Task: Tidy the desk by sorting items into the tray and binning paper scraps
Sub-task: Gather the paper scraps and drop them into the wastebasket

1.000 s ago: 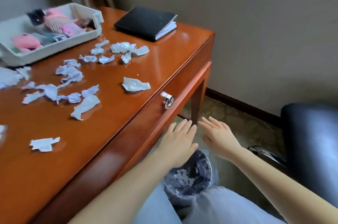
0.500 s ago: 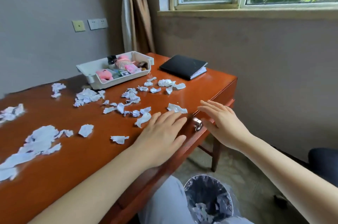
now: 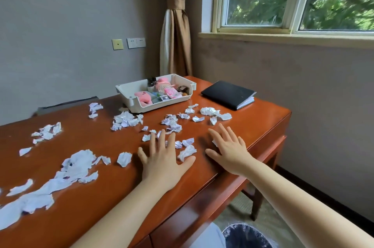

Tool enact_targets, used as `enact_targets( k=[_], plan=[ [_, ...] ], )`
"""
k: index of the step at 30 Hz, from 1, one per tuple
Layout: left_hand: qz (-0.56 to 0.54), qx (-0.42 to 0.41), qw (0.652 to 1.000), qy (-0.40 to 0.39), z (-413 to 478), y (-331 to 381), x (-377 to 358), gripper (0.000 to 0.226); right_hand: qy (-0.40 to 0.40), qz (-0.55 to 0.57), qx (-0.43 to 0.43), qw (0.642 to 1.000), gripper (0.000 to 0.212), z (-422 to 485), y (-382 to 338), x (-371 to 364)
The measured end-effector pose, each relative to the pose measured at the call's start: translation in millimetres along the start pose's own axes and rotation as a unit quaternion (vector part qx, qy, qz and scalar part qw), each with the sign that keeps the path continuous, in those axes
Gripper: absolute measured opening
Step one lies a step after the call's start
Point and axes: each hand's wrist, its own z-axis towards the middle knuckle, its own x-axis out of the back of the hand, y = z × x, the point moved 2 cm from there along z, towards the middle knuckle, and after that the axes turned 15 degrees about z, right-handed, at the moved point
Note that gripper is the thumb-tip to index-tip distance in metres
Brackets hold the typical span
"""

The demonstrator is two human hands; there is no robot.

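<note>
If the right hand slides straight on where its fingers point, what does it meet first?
Probably the small scrap lying just beyond the right hand, on the desk; depth is hard to judge.

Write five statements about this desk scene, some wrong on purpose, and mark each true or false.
1. The left hand and right hand are open over the desk, fingers straight. True.
2. The white tray is empty. False: it holds pink toys and other small items.
3. The black notebook lies inside the tray. False: it lies on the desk, to the right of the tray.
4. Paper scraps are scattered across the desk. True.
5. The bin stands on the desk. False: it stands below the desk's near edge.
</note>
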Motion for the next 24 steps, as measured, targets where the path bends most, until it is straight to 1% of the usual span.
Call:
enact_targets(
  k=[3,5,10,14,17,24],
  plan=[
    [0.000,0.015,1.000,-0.020,13,3,-1,0.098,0.023,-0.010,-0.019,1.000,0.069,20,2,-1],
    [-0.006,0.027,0.999,-0.031,23,4,-3,0.099,0.036,-0.012,-0.030,0.999,0.071,34,3,-2],
    [-0.018,0.060,0.998,-0.025,48,0,-6,0.085,0.066,-0.009,-0.061,0.996,0.075,68,5,-2],
    [-0.036,0.055,0.998,0.010,63,-6,-8,0.071,0.078,-0.007,-0.081,0.994,0.076,92,8,-2],
    [-0.055,0.048,0.996,0.043,74,-11,-10,0.063,0.091,0.004,-0.055,0.994,0.070,103,8,-1],
    [-0.115,0.022,0.989,0.092,99,-20,-10,0.041,0.079,0.055,0.034,0.995,0.047,109,4,1]
  ],
)
